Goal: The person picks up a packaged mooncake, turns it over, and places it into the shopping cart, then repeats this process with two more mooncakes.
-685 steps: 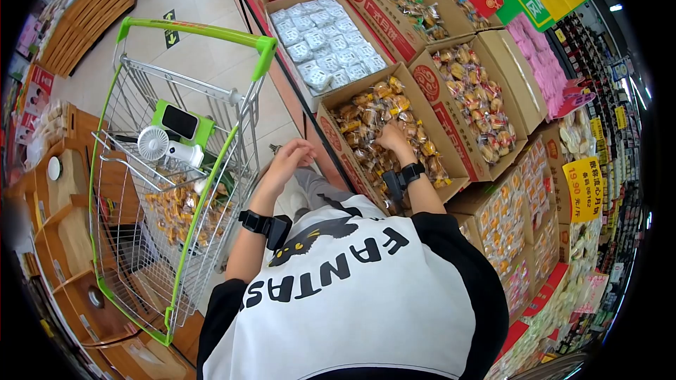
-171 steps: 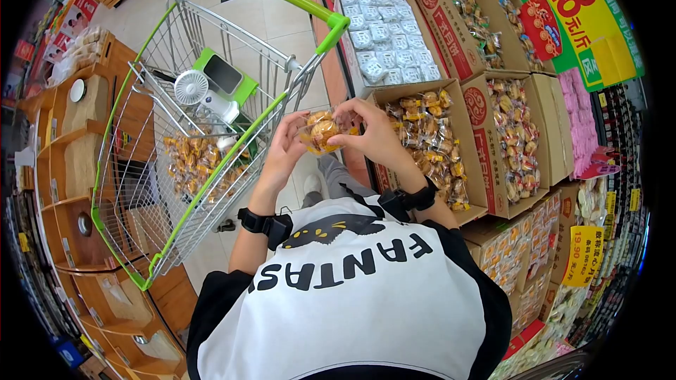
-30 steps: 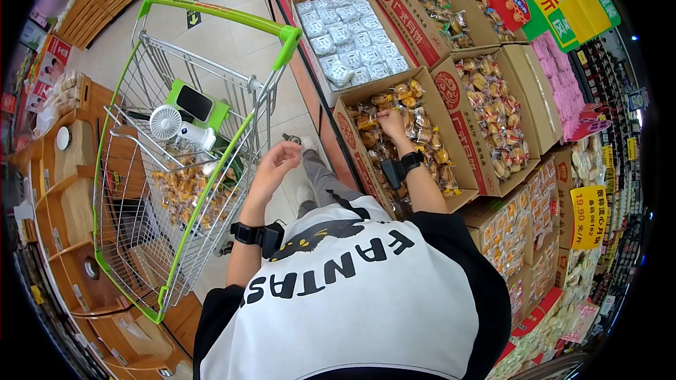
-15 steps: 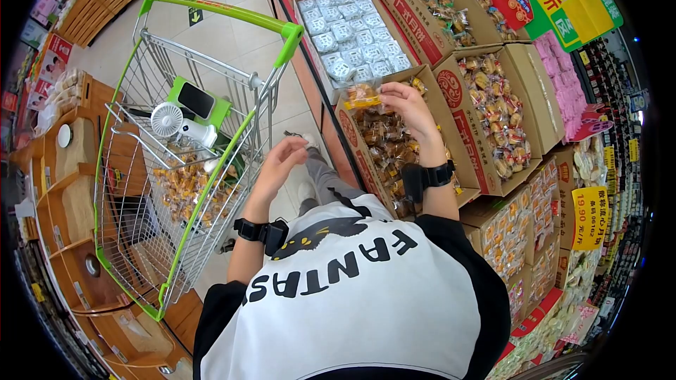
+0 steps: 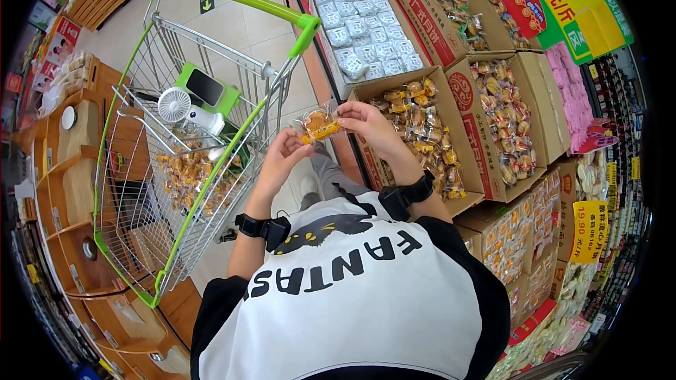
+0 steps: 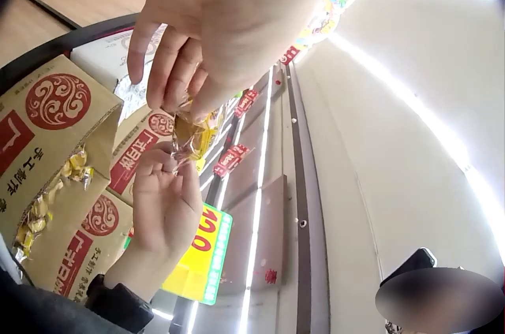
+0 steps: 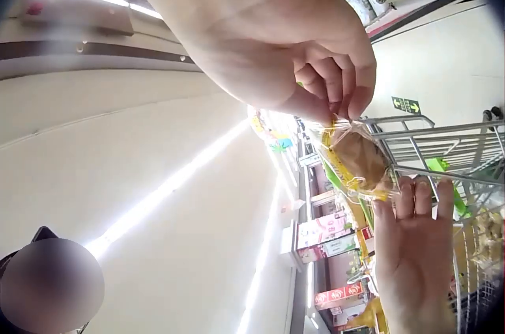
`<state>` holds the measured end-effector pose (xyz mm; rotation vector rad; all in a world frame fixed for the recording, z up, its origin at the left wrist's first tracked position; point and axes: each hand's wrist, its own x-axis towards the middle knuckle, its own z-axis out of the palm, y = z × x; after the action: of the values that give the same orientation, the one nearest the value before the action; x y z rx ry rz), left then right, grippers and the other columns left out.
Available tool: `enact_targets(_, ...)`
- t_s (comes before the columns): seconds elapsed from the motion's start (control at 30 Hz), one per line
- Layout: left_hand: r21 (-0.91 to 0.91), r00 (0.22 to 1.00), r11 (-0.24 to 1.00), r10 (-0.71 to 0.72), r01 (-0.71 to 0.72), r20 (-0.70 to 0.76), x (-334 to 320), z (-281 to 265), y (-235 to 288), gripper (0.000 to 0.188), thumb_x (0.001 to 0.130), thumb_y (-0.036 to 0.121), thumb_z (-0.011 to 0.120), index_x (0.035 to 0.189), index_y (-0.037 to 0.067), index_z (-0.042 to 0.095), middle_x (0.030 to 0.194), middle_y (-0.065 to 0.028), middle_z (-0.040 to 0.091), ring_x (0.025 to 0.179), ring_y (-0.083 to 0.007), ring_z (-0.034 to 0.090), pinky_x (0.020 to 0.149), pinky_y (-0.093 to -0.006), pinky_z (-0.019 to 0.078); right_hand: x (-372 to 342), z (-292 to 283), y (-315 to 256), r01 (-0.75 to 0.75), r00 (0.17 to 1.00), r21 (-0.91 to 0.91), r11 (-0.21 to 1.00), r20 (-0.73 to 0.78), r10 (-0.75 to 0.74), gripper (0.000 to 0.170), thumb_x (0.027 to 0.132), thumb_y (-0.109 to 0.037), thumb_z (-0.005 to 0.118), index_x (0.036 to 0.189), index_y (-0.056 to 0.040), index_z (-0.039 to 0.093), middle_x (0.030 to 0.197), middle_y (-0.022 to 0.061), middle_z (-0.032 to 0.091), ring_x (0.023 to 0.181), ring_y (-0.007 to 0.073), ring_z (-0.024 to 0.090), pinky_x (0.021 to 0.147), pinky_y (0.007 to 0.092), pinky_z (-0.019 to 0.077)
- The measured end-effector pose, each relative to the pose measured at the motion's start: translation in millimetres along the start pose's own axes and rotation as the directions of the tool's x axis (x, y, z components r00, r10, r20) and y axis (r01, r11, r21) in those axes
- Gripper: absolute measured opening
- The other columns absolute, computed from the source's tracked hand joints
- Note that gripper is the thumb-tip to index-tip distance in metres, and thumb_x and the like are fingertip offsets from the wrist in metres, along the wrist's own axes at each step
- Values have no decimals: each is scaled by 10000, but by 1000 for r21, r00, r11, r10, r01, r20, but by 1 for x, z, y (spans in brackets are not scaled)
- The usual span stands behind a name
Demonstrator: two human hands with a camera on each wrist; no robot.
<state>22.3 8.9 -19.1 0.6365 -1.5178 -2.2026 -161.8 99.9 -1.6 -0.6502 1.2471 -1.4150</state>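
Observation:
Between both hands, in front of the chest, hangs a clear-wrapped pastry with yellow print (image 5: pixel 318 124). The left hand (image 5: pixel 285 155) pinches one end of the wrapper, and the right hand (image 5: pixel 372 129) pinches the opposite end. In the left wrist view the pastry (image 6: pixel 189 135) lies between the left fingers above and the right hand (image 6: pixel 167 206) below. The right wrist view shows the pastry (image 7: pixel 357 159) from its other side, the left hand (image 7: pixel 416 259) at its lower end. An open carton (image 5: pixel 468 162) of similar wrapped pastries stands beside the right forearm.
At the left is a shopping cart (image 5: pixel 310 22) with a white fan (image 5: pixel 174 104), a phone (image 5: pixel 205 88) and wrapped pastries (image 5: pixel 186 177). White packets (image 5: pixel 366 32) fill a carton beyond the right hand. Another pastry carton (image 5: pixel 503 123) stands further right. Wooden shelving (image 5: pixel 77 204) lines the left side.
The right hand has reached into the carton, lifted out a pastry and brought it left to the left hand. The left hand, empty before, now pinches its wrapper.

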Motion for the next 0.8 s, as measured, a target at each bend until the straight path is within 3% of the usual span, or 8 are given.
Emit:
enact_targets(0.33,-17,1000,1000,5,-5,24,2,-7,-5,109,795,15,515,873,28,441,776,-53,550,736,-130,533,706,-251,416,-1,2,-3,9,1000,33,999,-20,-8,185,784,-17,527,963,19,497,841,44,534,758,98,523,662,219,434)
enact_targets(0.43,-22,999,1000,11,-10,45,2,-7,-4,102,796,16,514,864,31,438,777,-56,551,731,-129,530,697,-250,415,-6,4,-14,-51,997,-35,998,-64,49,178,780,2,524,955,21,495,840,45,531,756,97,522,657,212,433)
enact_targets(0.6,12,998,1000,-10,9,68,0,-7,4,99,794,7,512,851,29,434,782,-61,555,745,-135,542,709,-253,423,-3,-3,-9,39,999,-67,997,-9,-40,154,779,16,518,931,22,502,838,41,530,749,89,519,653,204,431)
enact_targets(0.8,85,990,995,-59,49,125,-3,-15,17,105,781,-16,508,854,23,443,782,-62,559,757,-151,559,714,-256,434,0,-4,-7,27,998,-123,992,62,-20,151,777,1,523,926,8,503,833,32,527,741,85,518,649,203,432)
